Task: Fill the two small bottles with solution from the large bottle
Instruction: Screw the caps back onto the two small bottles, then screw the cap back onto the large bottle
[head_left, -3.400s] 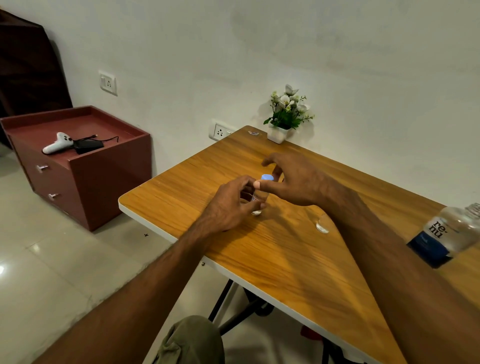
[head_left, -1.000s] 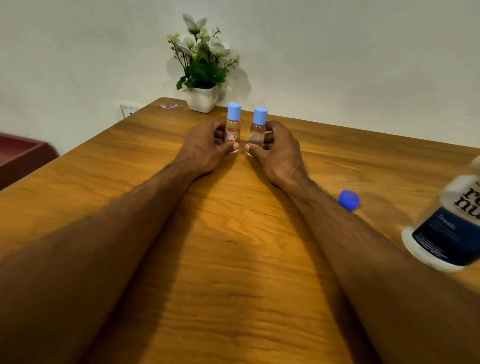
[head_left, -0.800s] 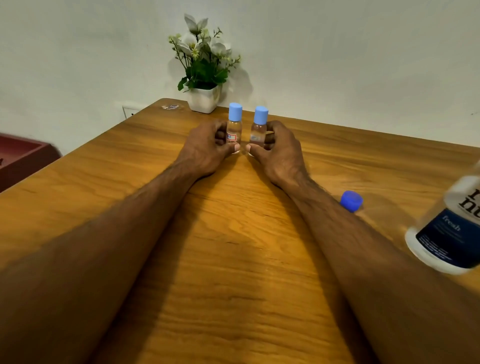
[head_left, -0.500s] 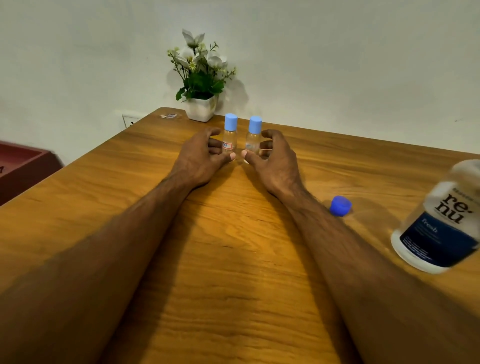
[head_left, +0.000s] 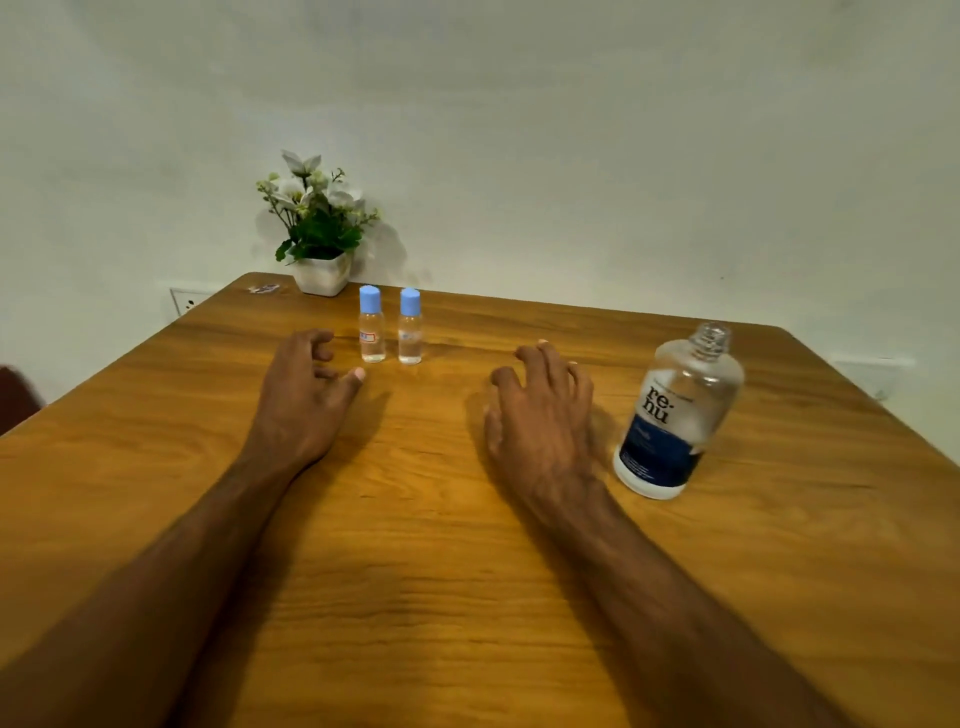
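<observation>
Two small clear bottles with light-blue caps stand upright side by side near the far edge of the wooden table (head_left: 415, 571): the left small bottle (head_left: 372, 325) carries a red-and-white label, the right small bottle (head_left: 410, 327) is plain. Both hold clear liquid. My left hand (head_left: 304, 400) rests open just in front and left of them, touching neither. My right hand (head_left: 543, 415) lies open farther right, between the small bottles and the large bottle (head_left: 678, 415). That large clear bottle, with a white and dark-blue label, stands uncapped. Its blue cap is hidden, likely behind my right hand.
A white pot of artificial flowers (head_left: 319, 239) sits at the table's back left corner, close behind the small bottles. A wall socket (head_left: 184, 300) is beyond the left edge. A white wall backs the table.
Both hands have let go of the two small bottles and drawn back toward me. The right hand has moved rightward, near the large bottle. The blue cap has dropped out of sight.
</observation>
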